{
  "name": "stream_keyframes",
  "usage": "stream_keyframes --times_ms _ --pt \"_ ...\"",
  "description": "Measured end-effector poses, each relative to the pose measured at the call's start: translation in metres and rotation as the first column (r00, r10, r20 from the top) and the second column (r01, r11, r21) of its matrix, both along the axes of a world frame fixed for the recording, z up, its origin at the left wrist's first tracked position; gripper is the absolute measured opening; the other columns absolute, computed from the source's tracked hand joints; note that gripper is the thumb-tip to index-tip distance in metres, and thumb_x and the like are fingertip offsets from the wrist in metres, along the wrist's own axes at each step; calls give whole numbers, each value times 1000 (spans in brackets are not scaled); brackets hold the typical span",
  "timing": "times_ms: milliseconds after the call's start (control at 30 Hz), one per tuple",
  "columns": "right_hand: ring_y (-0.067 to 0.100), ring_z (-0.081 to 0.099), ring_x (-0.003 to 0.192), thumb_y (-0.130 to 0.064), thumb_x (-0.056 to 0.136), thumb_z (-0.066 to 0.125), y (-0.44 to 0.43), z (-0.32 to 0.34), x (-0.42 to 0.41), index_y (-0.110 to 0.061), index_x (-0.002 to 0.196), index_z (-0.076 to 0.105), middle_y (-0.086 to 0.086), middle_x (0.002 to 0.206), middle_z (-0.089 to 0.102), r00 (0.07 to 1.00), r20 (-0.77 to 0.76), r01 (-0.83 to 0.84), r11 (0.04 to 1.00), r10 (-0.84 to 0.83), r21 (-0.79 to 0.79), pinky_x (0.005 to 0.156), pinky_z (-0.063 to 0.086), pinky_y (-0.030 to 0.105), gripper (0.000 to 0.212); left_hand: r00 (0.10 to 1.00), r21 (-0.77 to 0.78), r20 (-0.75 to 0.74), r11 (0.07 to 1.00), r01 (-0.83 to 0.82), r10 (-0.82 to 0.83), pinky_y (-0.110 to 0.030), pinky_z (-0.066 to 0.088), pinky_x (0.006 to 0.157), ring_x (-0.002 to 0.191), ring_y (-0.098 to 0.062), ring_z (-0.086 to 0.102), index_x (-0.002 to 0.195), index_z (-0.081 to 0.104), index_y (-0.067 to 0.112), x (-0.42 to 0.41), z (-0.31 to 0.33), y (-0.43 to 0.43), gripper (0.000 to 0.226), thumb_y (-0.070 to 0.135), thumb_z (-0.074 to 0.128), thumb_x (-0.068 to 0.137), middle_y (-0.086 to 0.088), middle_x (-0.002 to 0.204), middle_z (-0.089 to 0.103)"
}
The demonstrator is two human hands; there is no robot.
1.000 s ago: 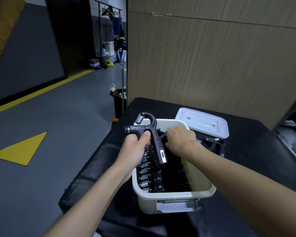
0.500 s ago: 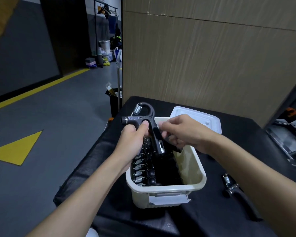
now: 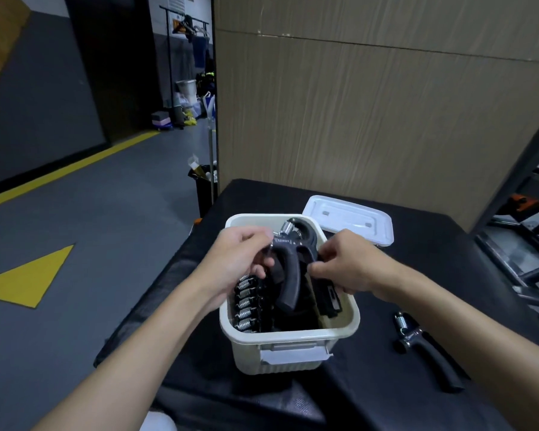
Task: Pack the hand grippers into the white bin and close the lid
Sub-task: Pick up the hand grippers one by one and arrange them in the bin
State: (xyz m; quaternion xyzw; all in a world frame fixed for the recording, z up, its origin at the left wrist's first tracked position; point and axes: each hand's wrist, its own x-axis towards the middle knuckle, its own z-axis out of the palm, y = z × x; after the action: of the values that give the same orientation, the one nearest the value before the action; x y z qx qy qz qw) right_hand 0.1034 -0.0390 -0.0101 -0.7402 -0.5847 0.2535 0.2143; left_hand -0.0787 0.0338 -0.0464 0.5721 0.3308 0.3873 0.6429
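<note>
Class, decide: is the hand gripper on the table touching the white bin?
Apart. The head view shows black tabletop between the hand gripper and the bin.

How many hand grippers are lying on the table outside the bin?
1: a hand gripper on the black table, right of the white bin. More may be hidden behind the right hand.

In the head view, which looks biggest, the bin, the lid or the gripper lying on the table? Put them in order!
1. bin
2. lid, farther back, so it may look smaller than it is
3. loose gripper
</note>
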Motion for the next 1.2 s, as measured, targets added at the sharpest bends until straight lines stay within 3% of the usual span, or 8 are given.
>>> stream_keyframes --times_ms 167,300,400,533,733,800,900,1200 --pt "18 49 57 -13 88 60 -8 -12 0 0 76 69 8 64 58 958 -256 -151 987 132 -59 52 41 28 20 991 103 32 987 123 -127 -25 51 68 87 -15 63 117 69 12 4 6 -10 23 15 53 101 -1 101 71" --pt "17 50 64 1 92 53 -8 -11 -5 -14 74 72 11 77 64 828 -535 -232 971 168 -53 55 35 26 30 983 383 -180 919 98 -30 -7 39 95 115 10 52 117 63 42 8 7 -6 30 22 64 95 20 120 63" --pt "20 44 61 3 93 53 -8 -14 -5 -15 66 71 17 77 56 742 -651 -256 965 161 -53 58 31 30 37 989 350 -127 929 117 -76 -23 50 93 104 -2 64 115 66 35 13 6 -7 26 21 68 93 13 110 70" --pt "22 64 67 -14 102 47 -8 -11 4 -9 83 74 16 82 66 703 -710 -104 994 46 -39 62 51 30 32 982 462 -189 885 62 30 -13 51 77 85 -5 67 110 68 15 20 6 -2 19 14 68 91 3 101 70" --pt "10 62 65 -16 85 73 -12 -13 6 -14 79 72 1 71 69 951 -287 -134 990 117 -41 65 50 23 7 870 440 -490 877 195 53 -28 45 102 113 -11 60 124 62 21 26 -9 14 28 17 47 101 5 123 66" --pt "7 60 60 -17 84 74 -11 -15 1 -15 77 71 -4 67 68 985 -153 -95 993 83 -72 59 48 18 8 816 383 -576 896 225 41 -35 52 91 97 -16 64 128 53 25 25 -14 18 31 15 41 101 2 115 66" --pt "12 59 65 -23 83 73 -7 -16 -5 -13 74 70 -1 71 65 991 94 -81 986 95 -148 63 49 25 14 725 360 -687 892 273 55 -26 44 68 80 -15 55 126 50 19 21 -19 21 34 6 37 98 -1 101 60" --pt "13 46 57 -28 85 69 -6 -24 -22 -19 68 42 -4 66 47 909 384 -102 980 163 -174 47 32 23 34 622 358 -780 867 347 73 -37 41 110 129 -21 53 145 48 22 11 -29 30 54 7 41 93 -3 142 55"
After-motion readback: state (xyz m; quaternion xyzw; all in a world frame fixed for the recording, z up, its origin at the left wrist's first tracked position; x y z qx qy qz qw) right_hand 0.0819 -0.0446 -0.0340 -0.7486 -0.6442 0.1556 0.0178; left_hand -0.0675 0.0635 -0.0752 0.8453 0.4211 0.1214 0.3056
